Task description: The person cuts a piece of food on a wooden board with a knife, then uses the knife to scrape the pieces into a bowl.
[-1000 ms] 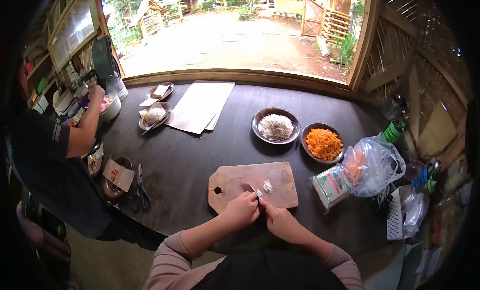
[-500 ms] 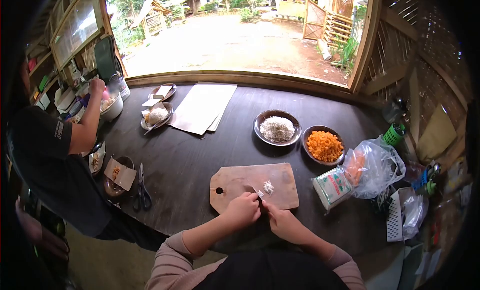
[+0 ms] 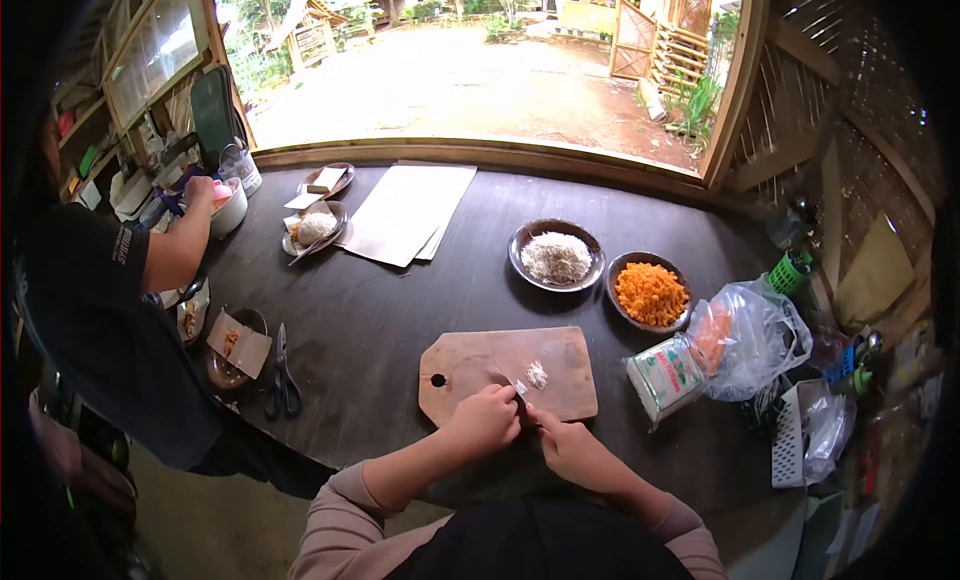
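A wooden cutting board with a hole at its left end lies at the table's near edge. On it is a small heap of finely cut white shreds. My left hand is closed over the board, pinching a small white piece of food at its fingertips. My right hand is closed beside it, around a knife mostly hidden by my fingers. Both hands nearly touch, just below the shreds.
Beyond the board stand a bowl of white shreds and a bowl of diced orange food. To the right are a printed packet and a plastic bag. Scissors and paper sheets lie left. A co-worker stands at left.
The co-worker's arm has moved slightly lower over the white tub, with a pink item now near the hand. My hands have stayed almost in place over the board.
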`<state>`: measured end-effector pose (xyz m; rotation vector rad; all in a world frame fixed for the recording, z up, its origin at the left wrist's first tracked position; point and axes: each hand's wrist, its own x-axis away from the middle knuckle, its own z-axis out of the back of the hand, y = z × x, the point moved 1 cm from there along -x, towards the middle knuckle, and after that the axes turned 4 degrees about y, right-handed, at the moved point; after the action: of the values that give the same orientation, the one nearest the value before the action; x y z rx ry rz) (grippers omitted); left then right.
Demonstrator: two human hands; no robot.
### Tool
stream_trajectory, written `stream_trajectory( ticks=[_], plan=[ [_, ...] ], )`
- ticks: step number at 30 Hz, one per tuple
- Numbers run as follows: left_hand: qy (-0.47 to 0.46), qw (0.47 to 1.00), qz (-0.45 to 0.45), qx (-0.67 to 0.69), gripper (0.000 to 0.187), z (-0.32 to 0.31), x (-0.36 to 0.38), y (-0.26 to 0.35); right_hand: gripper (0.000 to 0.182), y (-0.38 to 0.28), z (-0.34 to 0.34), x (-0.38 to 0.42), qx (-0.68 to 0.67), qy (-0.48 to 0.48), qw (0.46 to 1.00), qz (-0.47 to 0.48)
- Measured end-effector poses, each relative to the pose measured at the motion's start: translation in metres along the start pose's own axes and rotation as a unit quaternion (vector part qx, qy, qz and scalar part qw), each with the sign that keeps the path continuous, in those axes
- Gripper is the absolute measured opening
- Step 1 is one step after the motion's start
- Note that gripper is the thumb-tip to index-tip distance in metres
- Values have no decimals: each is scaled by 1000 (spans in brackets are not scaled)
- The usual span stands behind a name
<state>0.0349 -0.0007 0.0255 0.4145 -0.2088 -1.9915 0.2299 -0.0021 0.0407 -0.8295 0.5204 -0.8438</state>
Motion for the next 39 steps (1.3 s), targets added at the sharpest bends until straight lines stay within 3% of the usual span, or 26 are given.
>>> stream_trajectory(
  ticks=[4, 6, 10, 12, 16, 19, 21, 24, 28, 30, 39],
  plan=[
    [-11, 1000, 0, -5, 22, 3, 0, 1, 41, -17, 10, 0, 9, -54, 996, -77],
    [-7, 1000, -11, -10, 22, 1, 1, 0, 41, 1, -2, -2, -9, 19, 999, 25],
    [-10, 1000, 6, 3, 22, 1, 0, 2, 45, 13, -15, -6, 85, 43, 994, 59],
    [-9, 1000, 13, 5, 22, 2, 0, 1, 41, 5, -5, -2, 17, 16, 999, 27],
    [-7, 1000, 3, -2, 22, 1, 0, 1, 41, -15, 11, 1, 23, -56, 996, -62],
    [-10, 1000, 7, 3, 22, 0, 1, 1, 41, 7, -3, -2, -8, 2, 1000, 0],
    [-9, 1000, 7, 7, 22, -1, 1, 2, 43, 15, -15, -8, 25, 61, 993, 93],
    [-16, 1000, 8, 10, 22, 1, 0, 2, 43, 13, -14, -13, 22, 37, 998, 46],
    [-1, 1000, 1, 15, 22, -2, 0, -1, 44, 0, 0, -1, 5, 38, 998, 56],
    [5, 1000, 3, 18, 22, -2, 2, -1, 40, -3, 4, 1, -12, -9, 1000, -16],
    [-10, 1000, 9, 16, 22, 3, 1, 2, 43, 7, -10, -5, 0, 37, 998, 51]
  ],
)
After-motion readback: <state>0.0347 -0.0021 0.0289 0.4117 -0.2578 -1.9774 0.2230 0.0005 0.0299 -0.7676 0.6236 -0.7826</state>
